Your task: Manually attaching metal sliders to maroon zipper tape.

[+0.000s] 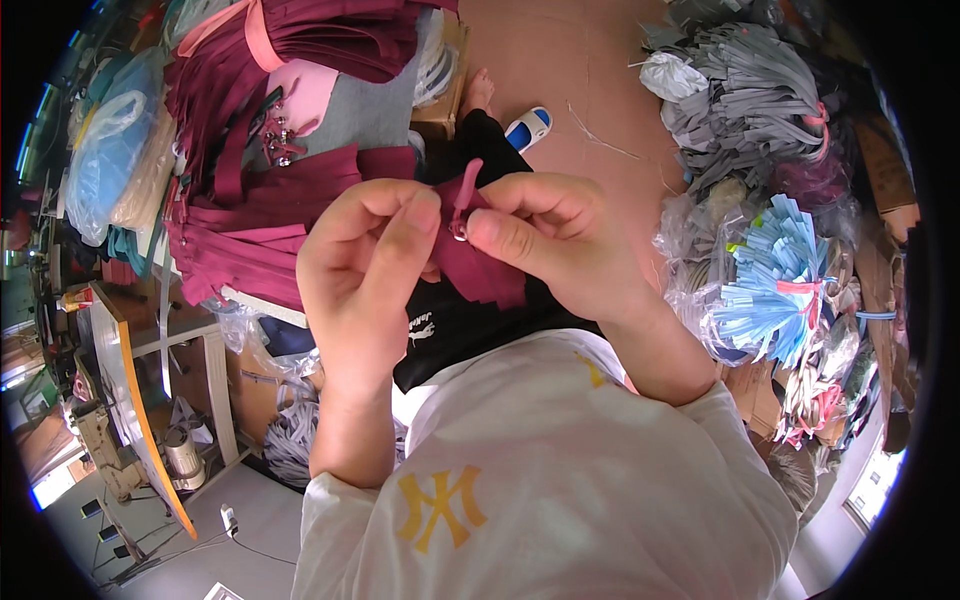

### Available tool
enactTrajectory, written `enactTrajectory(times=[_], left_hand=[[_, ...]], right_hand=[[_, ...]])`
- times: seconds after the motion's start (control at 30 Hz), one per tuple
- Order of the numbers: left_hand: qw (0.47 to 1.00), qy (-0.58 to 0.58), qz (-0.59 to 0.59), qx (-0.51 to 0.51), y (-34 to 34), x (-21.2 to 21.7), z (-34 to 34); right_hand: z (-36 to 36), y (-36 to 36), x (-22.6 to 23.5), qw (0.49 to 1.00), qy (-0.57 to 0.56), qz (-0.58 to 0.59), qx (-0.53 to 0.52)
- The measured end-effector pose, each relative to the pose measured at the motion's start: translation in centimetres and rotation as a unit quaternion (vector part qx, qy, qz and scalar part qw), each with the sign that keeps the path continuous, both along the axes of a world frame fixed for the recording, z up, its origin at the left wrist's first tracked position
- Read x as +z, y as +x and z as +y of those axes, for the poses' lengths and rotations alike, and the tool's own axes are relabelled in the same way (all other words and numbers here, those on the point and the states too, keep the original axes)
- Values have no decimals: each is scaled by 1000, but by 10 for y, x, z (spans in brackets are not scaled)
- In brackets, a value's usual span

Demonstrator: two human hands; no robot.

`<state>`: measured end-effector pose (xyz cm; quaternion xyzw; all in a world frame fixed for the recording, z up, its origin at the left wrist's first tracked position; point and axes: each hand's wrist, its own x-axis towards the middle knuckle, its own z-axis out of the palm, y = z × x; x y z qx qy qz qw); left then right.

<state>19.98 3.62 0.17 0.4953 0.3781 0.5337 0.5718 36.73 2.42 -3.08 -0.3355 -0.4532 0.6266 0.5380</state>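
A maroon fabric strip [492, 277] slants near and right, 1 end loose; by its far part sit a shiny metal piece [460, 236] and a pink tab [469, 182].

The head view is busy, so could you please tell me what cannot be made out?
Head view: shiny metal fitting by the right hand, too small for details.
Head view: maroon cloth strip, its pinched edge hidden by the left hand.
Head view: pink-tied maroon fabric bundle, cut off by the upper edge.
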Motion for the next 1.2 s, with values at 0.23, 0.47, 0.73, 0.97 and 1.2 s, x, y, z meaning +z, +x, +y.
enactTrajectory(times=[0.23,0.47,0.73,0.97,1.2], left_hand=[[999,-36,-3,20,2,1,5],[999,-48,-9,13,3,2,8],[992,23,-16,123,5,-16,21],[987,-62,-114,97,-7,-8,18],[985,-91,-109,96,-6,2,10]], right_hand=[[4,1,7,999,-22,29,-5],[8,-2,15,999,-32,-1,29],[1,-5,-6,996,-76,17,49],[-1,-4,5,990,-113,45,68],[-1,-11,8,993,-100,25,60]])
